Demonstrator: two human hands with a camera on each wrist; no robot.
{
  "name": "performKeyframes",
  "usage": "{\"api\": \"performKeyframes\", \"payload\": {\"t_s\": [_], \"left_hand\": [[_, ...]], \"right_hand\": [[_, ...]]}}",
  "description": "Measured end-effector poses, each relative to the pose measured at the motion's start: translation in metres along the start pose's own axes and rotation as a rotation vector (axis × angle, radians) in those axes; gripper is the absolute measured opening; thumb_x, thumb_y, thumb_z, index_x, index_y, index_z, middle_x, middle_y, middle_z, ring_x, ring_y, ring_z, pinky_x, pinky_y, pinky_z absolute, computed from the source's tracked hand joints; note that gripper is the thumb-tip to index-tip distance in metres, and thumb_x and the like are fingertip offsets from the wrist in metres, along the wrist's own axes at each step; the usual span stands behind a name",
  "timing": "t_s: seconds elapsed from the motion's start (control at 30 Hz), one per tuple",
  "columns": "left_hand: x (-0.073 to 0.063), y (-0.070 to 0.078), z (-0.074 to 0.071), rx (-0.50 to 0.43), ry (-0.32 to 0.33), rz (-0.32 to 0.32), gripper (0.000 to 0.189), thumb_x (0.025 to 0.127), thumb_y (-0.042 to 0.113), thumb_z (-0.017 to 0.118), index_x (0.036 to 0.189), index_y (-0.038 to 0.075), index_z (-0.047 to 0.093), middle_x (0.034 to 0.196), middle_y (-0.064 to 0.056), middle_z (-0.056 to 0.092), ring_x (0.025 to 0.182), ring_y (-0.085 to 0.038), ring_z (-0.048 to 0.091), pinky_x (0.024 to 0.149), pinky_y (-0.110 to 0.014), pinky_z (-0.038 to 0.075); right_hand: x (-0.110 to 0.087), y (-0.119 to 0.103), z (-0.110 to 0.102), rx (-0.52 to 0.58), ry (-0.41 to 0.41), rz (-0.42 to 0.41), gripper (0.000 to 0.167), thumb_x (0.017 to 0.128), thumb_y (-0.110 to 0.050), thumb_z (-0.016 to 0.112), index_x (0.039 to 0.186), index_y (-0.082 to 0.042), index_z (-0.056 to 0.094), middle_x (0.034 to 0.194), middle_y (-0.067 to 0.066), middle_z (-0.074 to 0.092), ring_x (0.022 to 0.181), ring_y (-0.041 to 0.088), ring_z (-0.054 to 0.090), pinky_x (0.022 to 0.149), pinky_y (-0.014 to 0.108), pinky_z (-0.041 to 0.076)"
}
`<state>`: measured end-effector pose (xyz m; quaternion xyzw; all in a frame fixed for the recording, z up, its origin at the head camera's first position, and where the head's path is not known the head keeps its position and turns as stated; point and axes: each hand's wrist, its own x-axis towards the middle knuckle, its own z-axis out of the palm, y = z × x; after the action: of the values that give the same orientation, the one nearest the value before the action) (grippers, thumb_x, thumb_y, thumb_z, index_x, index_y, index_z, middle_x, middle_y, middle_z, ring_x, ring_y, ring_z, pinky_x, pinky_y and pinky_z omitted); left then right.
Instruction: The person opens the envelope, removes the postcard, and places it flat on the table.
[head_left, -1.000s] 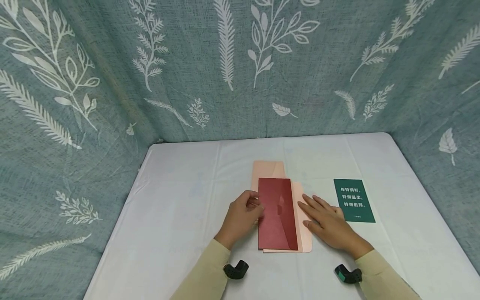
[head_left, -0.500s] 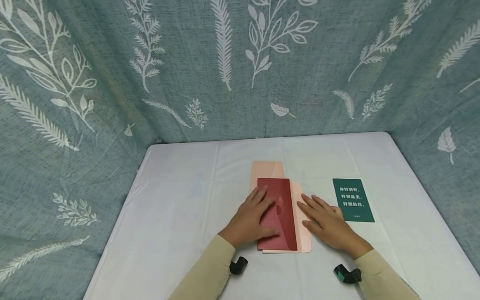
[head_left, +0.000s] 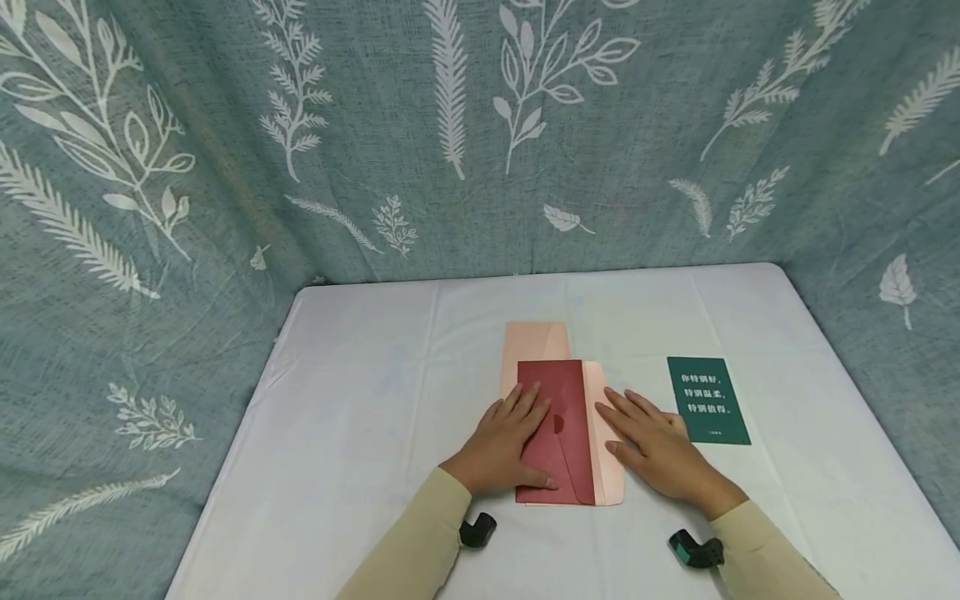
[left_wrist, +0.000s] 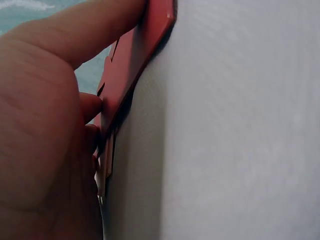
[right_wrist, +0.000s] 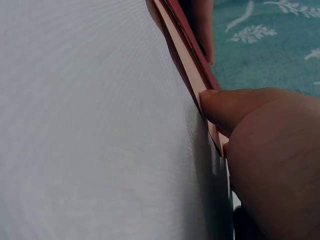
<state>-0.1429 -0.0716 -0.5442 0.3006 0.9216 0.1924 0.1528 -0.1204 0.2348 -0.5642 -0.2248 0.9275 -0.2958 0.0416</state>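
Observation:
A dark red envelope (head_left: 564, 454), flap side up, lies over pale pink envelopes on the table. My left hand (head_left: 504, 446) rests on its left half with fingers spread and straight; in the left wrist view the thumb and fingertips press its red surface (left_wrist: 150, 40). One pink envelope (head_left: 609, 479) shows as a strip along the red one's right side, where my right hand (head_left: 656, 446) lies flat with its fingertips on the edge. Another pink envelope (head_left: 534, 340) sticks out beyond the top. The right wrist view shows my thumb (right_wrist: 217, 106) touching the pink paper.
To the right, beside my right hand, lies a dark green card (head_left: 708, 400) with white writing. White cloth covers the table (head_left: 360, 400). A green leaf-patterned curtain (head_left: 480, 208) hangs behind and along both sides.
My left hand has gone from pinching the red envelope's left edge to lying flat on top of it. The red envelope has shifted slightly toward me. My right hand has stayed still.

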Motion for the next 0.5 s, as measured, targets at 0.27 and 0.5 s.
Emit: {"api": "performKeyframes", "payload": {"t_s": [0.27, 0.5], "left_hand": [[-0.001, -0.004, 0.003, -0.023, -0.010, -0.003, 0.120, 0.089, 0.071, 0.079, 0.176, 0.016, 0.018, 0.182, -0.002, -0.002, 0.165, -0.024, -0.011, 0.130, -0.050, 0.003], [-0.002, -0.004, 0.003, -0.031, -0.005, 0.000, 0.119, 0.089, 0.071, 0.078, 0.176, 0.016, 0.017, 0.182, -0.002, -0.002, 0.165, -0.023, -0.011, 0.130, -0.050, 0.002]], "right_hand": [[0.001, -0.008, -0.001, 0.019, -0.002, 0.023, 0.060, 0.109, -0.030, 0.068, 0.164, -0.011, 0.052, 0.176, 0.011, 0.032, 0.161, 0.042, 0.021, 0.112, 0.063, 0.023], [0.007, -0.025, 0.002, -0.049, 0.057, -0.003, 0.063, 0.107, -0.027, 0.071, 0.162, -0.004, 0.051, 0.174, 0.017, 0.034, 0.160, 0.042, 0.025, 0.113, 0.064, 0.024]]}}
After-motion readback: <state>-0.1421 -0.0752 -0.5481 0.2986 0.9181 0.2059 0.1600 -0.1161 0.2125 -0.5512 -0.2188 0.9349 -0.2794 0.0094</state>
